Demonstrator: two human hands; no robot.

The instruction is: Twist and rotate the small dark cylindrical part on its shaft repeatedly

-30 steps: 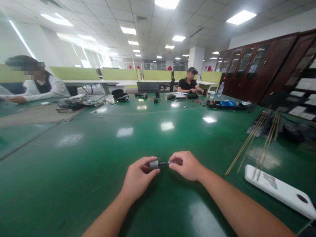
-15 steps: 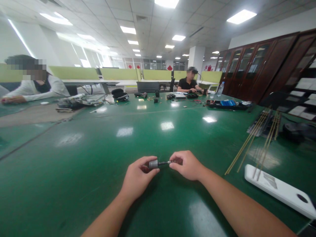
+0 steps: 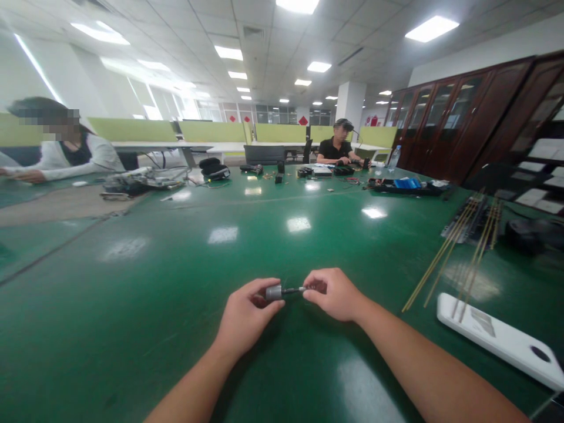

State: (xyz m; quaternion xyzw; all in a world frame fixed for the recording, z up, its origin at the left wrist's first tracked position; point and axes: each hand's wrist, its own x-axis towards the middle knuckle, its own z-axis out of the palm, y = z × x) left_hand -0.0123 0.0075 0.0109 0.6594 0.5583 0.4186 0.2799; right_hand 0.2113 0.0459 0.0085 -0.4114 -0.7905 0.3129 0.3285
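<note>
Over the near middle of the green table, my left hand (image 3: 247, 314) grips a short grey metallic cylinder (image 3: 274, 292) between thumb and fingers. A thin dark stem (image 3: 289, 290) runs from the cylinder's right end toward my other hand and ends in a lighter tip. My right hand (image 3: 332, 294) is closed in a pinch at that tip. Whether it holds the tip itself or a small part against it is hidden by the fingers. The cylinder lies roughly level, and its left end is covered by my left hand.
To the right, several thin brass-coloured rods (image 3: 434, 267) lie partly across a white flat case (image 3: 497, 341). Electronic parts, a black pouch (image 3: 215, 169), a tray with blue pieces (image 3: 408, 184) and a bottle (image 3: 395, 158) stand along the far side. Two people sit beyond.
My hands and the grey cylinder stay almost in place. The person at the left has shifted their hands slightly to the left.
</note>
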